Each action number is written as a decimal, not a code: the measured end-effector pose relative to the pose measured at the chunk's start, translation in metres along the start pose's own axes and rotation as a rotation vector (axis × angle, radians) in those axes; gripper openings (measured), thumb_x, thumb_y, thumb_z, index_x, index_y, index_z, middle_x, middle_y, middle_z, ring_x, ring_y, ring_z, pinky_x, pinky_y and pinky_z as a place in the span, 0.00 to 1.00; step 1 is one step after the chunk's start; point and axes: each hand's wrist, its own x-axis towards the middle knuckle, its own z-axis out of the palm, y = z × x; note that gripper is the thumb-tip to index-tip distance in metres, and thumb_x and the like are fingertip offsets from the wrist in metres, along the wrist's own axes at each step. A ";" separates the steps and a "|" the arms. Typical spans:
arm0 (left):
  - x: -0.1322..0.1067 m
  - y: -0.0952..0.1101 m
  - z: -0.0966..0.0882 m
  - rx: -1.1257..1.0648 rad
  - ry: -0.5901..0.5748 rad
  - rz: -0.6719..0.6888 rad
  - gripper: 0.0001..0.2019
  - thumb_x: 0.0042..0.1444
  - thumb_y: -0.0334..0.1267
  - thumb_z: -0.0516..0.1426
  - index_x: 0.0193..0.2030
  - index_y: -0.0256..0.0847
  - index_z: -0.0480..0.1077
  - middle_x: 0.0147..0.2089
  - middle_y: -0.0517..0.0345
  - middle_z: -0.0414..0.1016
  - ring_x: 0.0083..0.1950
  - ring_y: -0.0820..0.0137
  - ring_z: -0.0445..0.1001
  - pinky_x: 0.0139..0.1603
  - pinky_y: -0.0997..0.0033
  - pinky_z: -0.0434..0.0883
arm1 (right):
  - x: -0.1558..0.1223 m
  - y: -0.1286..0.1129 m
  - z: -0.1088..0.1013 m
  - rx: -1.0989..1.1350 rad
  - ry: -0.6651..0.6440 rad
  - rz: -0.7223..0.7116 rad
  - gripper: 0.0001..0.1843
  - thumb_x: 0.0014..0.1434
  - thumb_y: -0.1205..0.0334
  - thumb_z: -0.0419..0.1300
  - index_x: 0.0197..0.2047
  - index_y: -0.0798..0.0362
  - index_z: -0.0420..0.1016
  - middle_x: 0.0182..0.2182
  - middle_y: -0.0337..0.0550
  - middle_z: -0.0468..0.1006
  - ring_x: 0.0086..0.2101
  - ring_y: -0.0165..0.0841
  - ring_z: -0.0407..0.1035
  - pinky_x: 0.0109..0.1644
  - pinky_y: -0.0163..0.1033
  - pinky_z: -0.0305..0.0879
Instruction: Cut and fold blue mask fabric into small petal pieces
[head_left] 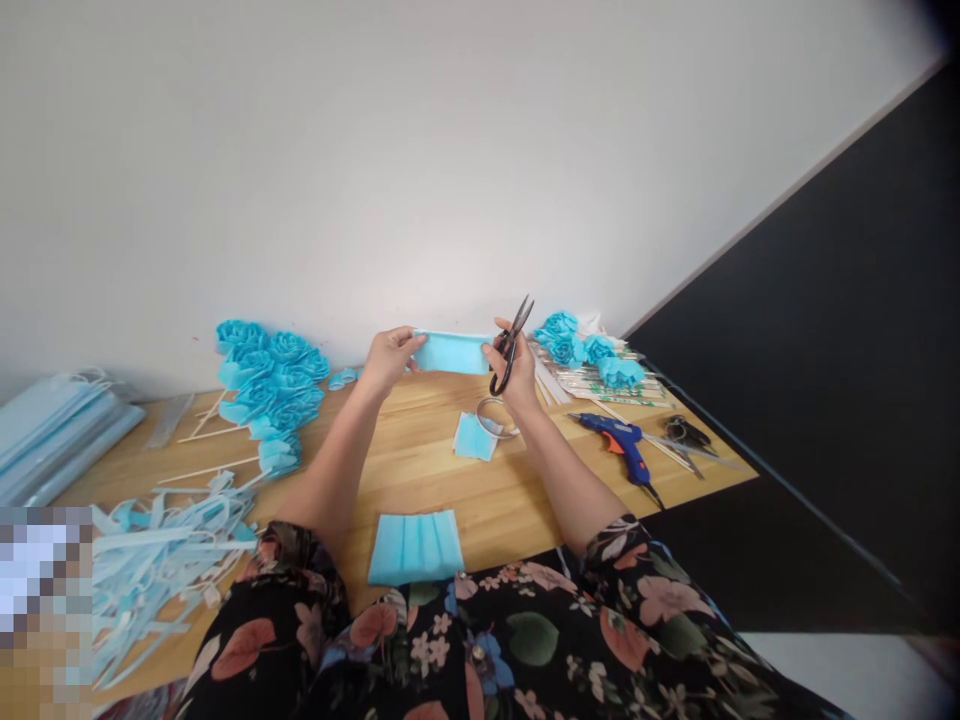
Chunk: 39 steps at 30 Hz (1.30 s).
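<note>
- Blue fabric strip (452, 354): twelve o'clock from the wearer, above the worktop (409, 440), seemingly stretched to stay flat.
- Left hand (390, 360) pinches its nine-o'clock end; right hand (520, 374) pinches the three-o'clock end, also holding scissors (517, 329), presumably for handiness.
- Glue gun (628, 446): four o'clock from the strip.

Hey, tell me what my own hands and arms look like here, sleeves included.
Your left hand and right hand are ungloved, and the wrists look unadorned. The left sleeve and right sleeve are black with a reddish and pink floral print, ending around the elbows.
</note>
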 end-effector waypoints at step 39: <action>0.006 -0.001 0.005 -0.420 0.374 0.132 0.18 0.43 0.48 0.69 0.37 0.40 0.73 0.37 0.58 0.81 0.43 0.66 0.78 0.44 0.72 0.72 | -0.028 -0.007 0.030 0.116 -0.340 0.266 0.33 0.46 0.43 0.72 0.50 0.45 0.65 0.35 0.40 0.76 0.38 0.34 0.73 0.33 0.36 0.72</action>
